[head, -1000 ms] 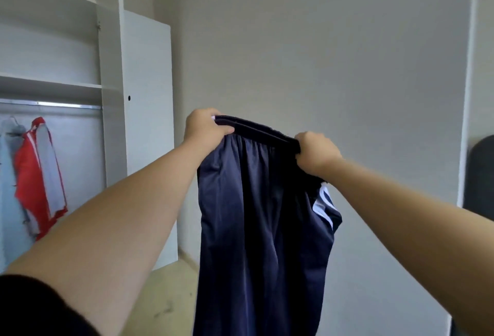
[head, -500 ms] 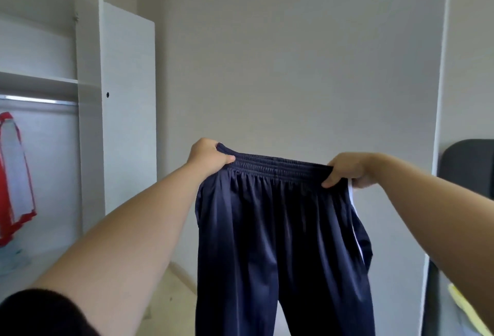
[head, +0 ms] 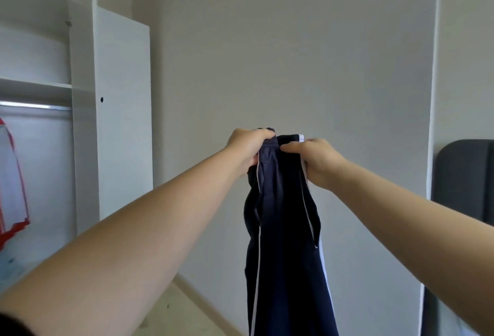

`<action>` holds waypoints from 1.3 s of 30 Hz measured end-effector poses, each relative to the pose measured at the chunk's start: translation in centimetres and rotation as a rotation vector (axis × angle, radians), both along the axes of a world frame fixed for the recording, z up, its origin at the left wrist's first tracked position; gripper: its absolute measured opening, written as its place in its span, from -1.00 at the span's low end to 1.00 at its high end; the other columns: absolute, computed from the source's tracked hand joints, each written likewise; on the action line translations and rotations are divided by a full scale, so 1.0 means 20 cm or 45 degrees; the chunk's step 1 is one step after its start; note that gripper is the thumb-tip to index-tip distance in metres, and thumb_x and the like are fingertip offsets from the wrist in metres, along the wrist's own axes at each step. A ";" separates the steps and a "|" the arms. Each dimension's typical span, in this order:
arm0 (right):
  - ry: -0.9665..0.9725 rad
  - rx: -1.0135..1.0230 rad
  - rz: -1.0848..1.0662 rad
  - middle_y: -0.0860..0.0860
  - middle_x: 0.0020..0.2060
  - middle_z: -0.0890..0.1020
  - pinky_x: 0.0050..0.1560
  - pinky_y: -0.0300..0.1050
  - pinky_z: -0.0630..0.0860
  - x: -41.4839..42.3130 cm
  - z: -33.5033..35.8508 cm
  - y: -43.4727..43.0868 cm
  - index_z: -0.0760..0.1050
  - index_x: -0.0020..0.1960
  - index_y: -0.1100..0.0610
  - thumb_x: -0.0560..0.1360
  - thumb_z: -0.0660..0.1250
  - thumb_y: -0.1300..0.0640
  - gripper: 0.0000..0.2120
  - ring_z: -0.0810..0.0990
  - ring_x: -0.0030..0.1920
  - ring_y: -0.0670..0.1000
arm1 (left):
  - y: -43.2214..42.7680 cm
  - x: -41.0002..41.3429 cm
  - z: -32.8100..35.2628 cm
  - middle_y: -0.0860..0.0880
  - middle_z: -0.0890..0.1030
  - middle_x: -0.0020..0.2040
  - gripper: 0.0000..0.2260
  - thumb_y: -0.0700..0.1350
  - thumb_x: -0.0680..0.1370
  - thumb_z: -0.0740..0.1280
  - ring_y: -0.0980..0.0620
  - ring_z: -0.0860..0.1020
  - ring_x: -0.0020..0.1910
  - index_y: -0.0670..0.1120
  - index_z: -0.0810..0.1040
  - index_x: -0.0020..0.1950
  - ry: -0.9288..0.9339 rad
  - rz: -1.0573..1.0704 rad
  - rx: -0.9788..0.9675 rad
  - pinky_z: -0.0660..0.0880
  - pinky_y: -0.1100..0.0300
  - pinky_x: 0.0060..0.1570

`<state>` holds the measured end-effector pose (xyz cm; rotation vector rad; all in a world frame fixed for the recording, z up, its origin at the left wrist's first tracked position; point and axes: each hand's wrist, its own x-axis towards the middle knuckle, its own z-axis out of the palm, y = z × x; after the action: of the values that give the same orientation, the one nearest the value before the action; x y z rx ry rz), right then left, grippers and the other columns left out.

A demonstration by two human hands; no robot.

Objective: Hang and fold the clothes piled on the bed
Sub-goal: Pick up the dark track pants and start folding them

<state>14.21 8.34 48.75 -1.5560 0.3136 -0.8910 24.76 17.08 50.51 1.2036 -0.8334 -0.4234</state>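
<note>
At nine o'clock a wardrobe is seen open, with a rail inside and a red-and-white garment hung from it at the frame's edge. That is judged to be where hung clothes are put. Its door stands out towards ten o'clock.

Just left of centre the left hand is raised at arm's length, its fingers curled tight round one end of the waistband. The trousers, dark navy with white side stripes, are held in the air at the centre and hang straight down to six o'clock. The bed and its pile are not seen.

The right hand, at three o'clock of the left and close beside it, is clamped on the waistband's other end. The two ends are held together so that, it is judged, one leg is laid against the other and the stripes are lined up: a lengthwise fold made in the air, where the cloth is pulled smooth by its own weight.

At three o'clock a dark padded thing is cut by the frame; what it is cannot be told.
</note>
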 end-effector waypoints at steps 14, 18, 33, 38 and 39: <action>-0.117 -0.109 0.042 0.12 -0.22 0.67 -0.22 -0.18 0.62 -0.01 -0.02 0.04 0.56 -0.06 0.26 0.63 0.13 0.28 -0.76 0.67 -0.26 0.01 | 0.08 0.07 -0.02 -0.06 0.55 -0.03 -0.95 -0.17 0.50 0.41 0.06 0.51 -0.07 -0.05 0.63 -0.16 -0.832 0.223 0.049 0.42 0.31 -0.10; -0.226 -0.061 -0.094 0.12 -0.31 0.64 -0.36 -0.20 0.58 0.00 0.00 0.03 0.55 -0.08 0.24 0.57 0.24 0.32 -0.87 0.64 -0.39 0.00 | 0.07 0.10 -0.03 0.02 0.48 0.05 -0.79 -0.12 0.36 0.54 0.12 0.46 0.03 0.03 0.52 -0.32 -0.981 0.344 -0.013 0.30 0.53 -0.10; 0.023 -0.253 0.198 0.18 -0.13 0.66 -0.07 -0.11 0.62 -0.08 -0.03 -0.03 0.56 0.08 0.31 0.48 0.26 0.45 -0.79 0.65 -0.17 0.10 | 0.06 0.15 0.04 -0.02 0.56 -0.03 -0.84 0.01 0.47 0.43 0.01 0.52 -0.03 -0.04 0.56 -0.08 -1.356 0.205 0.485 0.40 0.17 -0.06; -0.027 -0.190 0.049 0.17 -0.18 0.63 -0.21 -0.10 0.60 -0.08 -0.05 -0.07 0.46 0.21 0.26 0.51 0.26 0.42 -0.71 0.62 -0.27 0.09 | 0.08 0.13 0.09 0.02 0.63 -0.17 -0.85 0.02 0.46 0.44 0.03 0.59 -0.18 -0.05 0.57 -0.14 -1.235 -0.056 0.704 0.49 0.19 -0.13; -0.027 -0.192 0.011 0.15 -0.20 0.62 -0.28 -0.14 0.57 -0.07 -0.06 -0.07 0.44 0.22 0.22 0.52 0.25 0.40 -0.71 0.60 -0.31 0.06 | 0.08 0.12 0.09 0.02 0.66 -0.16 -0.85 0.01 0.46 0.45 0.03 0.62 -0.17 -0.05 0.61 -0.11 -1.192 -0.118 0.736 0.53 0.19 -0.13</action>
<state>12.80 6.85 47.54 -1.6837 0.2287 -0.9415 27.18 18.59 52.35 1.9520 -1.6388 -0.1505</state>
